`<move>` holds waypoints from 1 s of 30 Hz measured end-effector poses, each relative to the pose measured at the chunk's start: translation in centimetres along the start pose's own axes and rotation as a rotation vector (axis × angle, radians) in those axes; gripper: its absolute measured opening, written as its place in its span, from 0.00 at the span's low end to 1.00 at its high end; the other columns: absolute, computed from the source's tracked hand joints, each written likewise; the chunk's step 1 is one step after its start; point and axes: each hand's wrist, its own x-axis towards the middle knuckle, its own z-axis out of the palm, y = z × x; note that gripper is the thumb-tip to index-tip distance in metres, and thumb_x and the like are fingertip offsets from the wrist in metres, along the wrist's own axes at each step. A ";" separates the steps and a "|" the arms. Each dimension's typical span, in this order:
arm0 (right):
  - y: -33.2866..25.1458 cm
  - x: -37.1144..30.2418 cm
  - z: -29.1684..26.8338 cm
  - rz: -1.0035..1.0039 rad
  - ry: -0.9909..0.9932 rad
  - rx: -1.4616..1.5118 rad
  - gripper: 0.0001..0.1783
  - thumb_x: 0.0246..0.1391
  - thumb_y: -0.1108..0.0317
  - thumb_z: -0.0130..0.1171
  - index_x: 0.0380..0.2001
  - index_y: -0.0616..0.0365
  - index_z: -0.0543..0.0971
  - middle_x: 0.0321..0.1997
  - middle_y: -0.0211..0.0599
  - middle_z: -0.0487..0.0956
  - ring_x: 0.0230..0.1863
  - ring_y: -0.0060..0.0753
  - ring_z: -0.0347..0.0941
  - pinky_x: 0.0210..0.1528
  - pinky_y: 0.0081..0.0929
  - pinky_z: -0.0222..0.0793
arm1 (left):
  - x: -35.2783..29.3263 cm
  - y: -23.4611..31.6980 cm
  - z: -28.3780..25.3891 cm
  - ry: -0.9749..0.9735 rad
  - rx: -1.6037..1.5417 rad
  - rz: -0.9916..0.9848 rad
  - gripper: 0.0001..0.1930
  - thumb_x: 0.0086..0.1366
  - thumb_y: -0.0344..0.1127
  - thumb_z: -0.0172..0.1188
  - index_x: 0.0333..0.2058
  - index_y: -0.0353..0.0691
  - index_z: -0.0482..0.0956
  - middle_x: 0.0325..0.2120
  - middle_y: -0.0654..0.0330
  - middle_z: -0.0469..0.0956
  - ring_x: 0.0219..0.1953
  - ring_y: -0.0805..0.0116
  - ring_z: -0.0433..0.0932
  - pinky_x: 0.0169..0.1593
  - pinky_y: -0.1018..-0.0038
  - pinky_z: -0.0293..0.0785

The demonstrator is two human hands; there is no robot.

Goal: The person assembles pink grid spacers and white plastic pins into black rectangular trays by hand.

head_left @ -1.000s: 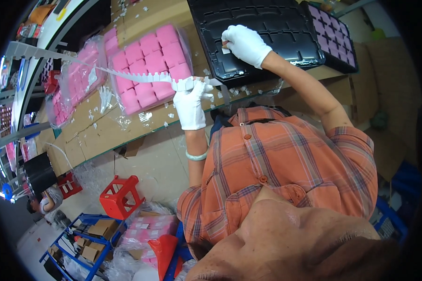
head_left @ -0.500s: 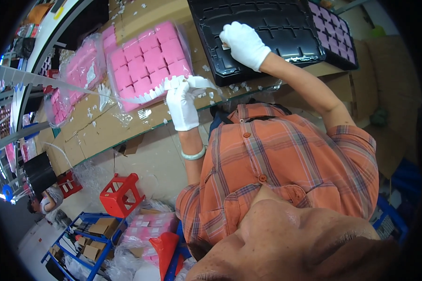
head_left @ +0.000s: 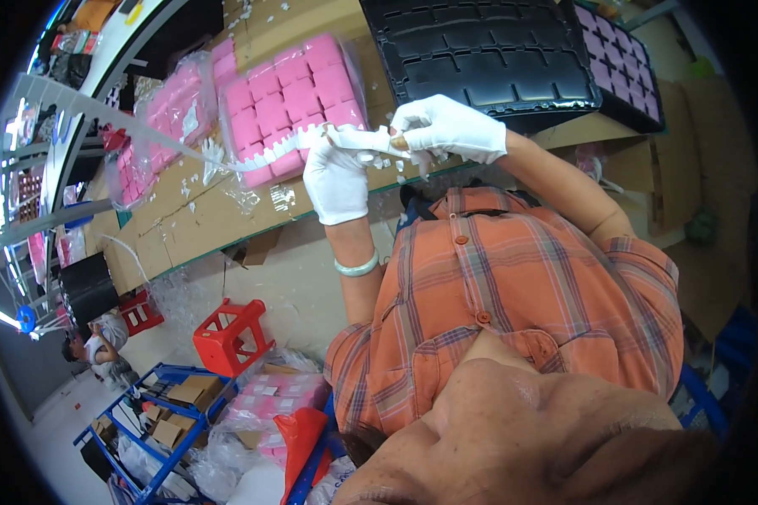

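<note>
My left hand (head_left: 337, 183), in a white glove, is closed around a long white sticker strip (head_left: 274, 153) with a notched edge. The strip runs off to the upper left, over the table. My right hand (head_left: 453, 130), also gloved, pinches the strip's free end between thumb and fingers. Just behind the right hand lies a large black molded plastic tray (head_left: 488, 63) with rows of cross-shaped slots. Pink foam blocks (head_left: 290, 101) in clear plastic film lie on the table beyond the left hand. Whether a single sticker is coming loose at the fingertips is too small to tell.
A dark tray with lilac foam blocks (head_left: 619, 63) stands at the far right. More wrapped pink foam (head_left: 177, 97) and a loose white glove (head_left: 213, 160) lie to the left. White scraps litter the cardboard-covered table (head_left: 173, 231). A red stool (head_left: 232, 337) stands on the floor.
My right hand has come off the black tray, toward me and left, to the strip's end. My left hand keeps its hold on the strip. The whole view has shifted slightly.
</note>
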 end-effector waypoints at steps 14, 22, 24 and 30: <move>-0.5 0.4 0.2 -0.344 0.339 -0.353 0.16 0.57 0.59 0.61 0.39 0.62 0.79 0.35 0.39 0.82 0.35 0.28 0.76 0.40 0.26 0.71 | -1.4 -3.0 1.5 0.213 0.369 0.160 0.04 0.65 0.28 0.55 0.38 0.35 0.75 0.27 0.59 0.76 0.20 0.73 0.75 0.18 0.81 0.70; -1.6 -0.5 1.1 -0.947 0.510 -0.920 0.07 0.41 0.73 0.63 0.27 0.55 0.76 0.30 0.36 0.72 0.33 0.43 0.73 0.34 0.34 0.71 | -1.1 -3.5 -0.1 0.100 0.197 -0.053 0.08 0.65 0.34 0.52 0.36 0.37 0.74 0.27 0.58 0.77 0.23 0.67 0.78 0.21 0.77 0.72; -3.2 -1.8 1.5 -0.888 0.306 -0.889 0.08 0.40 0.75 0.64 0.25 0.53 0.75 0.31 0.34 0.72 0.37 0.41 0.71 0.39 0.34 0.69 | 0.0 -3.6 -1.9 0.056 0.152 -0.172 0.06 0.64 0.34 0.53 0.35 0.37 0.74 0.27 0.60 0.77 0.23 0.69 0.77 0.20 0.77 0.70; -3.9 8.5 -13.4 -0.489 0.778 -1.008 0.06 0.48 0.66 0.58 0.26 0.56 0.81 0.33 0.43 0.81 0.41 0.50 0.76 0.45 0.40 0.72 | 0.7 -3.8 -1.9 0.124 0.251 -0.047 0.07 0.65 0.29 0.54 0.41 0.37 0.74 0.28 0.59 0.76 0.23 0.71 0.75 0.20 0.77 0.69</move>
